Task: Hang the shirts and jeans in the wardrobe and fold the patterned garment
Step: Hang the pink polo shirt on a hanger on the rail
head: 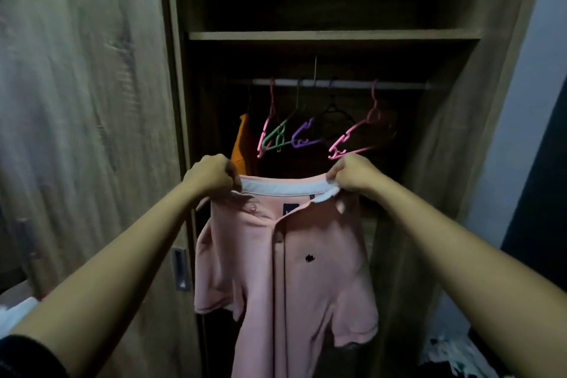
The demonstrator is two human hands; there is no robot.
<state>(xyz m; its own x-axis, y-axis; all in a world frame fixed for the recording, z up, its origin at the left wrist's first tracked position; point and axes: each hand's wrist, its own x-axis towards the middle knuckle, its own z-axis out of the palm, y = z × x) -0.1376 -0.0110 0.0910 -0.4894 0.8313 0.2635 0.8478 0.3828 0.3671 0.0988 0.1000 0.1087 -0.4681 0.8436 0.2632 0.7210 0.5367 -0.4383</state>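
A: Where is the pink polo shirt [285, 255] to be found?
B: It is held up by its white collar [282, 186] in front of the open wardrobe [445, 132]. The buttoned front is turned toward the camera, and the body and short sleeves are left hanging free.

A: How are the fingers set?
B: The collar's left end is pinched in the curled fingers of the left hand [211, 176]. The right end is pinched likewise by the right hand [349, 173]. Both arms are stretched forward.

A: What is seen behind the shirt?
B: A rail [399, 84] is seen inside, above the collar. Bare hangers are hung on it: a pink hanger [267, 129], a green hanger [279, 135], a purple hanger [302, 135], a black hanger [333, 113] and a second pink hanger [352, 138] just above the right hand. An orange garment [244, 144] is hung at the rail's left end, and a shelf [334, 35] is fixed above.

A: And at the edges?
B: A wooden door [76, 101] with a metal handle [179, 268] is seen at the left. At the lower right a pale cloth [445, 353] with dark marks is seen, perhaps patterned, though it is too blurred to be told.
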